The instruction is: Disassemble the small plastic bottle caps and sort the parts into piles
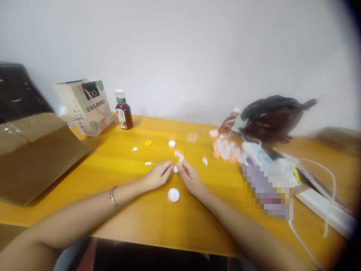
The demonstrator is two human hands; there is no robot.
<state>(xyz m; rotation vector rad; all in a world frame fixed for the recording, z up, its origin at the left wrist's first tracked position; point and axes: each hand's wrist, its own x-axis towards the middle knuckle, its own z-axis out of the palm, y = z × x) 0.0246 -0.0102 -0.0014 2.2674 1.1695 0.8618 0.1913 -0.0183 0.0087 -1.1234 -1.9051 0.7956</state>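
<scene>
Both hands rest low over the yellow table [126,222], fingertips close together around a small white piece [175,169]. My left hand [159,174] has its fingers pressed together at the piece's left side. On the other side, my right hand [191,176] is closed, with thumb and forefinger at the piece. Just beyond the fingertips lie several small clear-white bits [179,156], blurred. A round white lid [174,195] lies between my forearms. Farther back are a smaller white cap [172,143] and a yellow disc [148,142].
A cardboard box [36,158], paper bag [94,109] and dark red bottle [124,114] stand left. At right are orange-white small bottles [228,148], a dark bag [272,118], a white power strip [324,210] and cables.
</scene>
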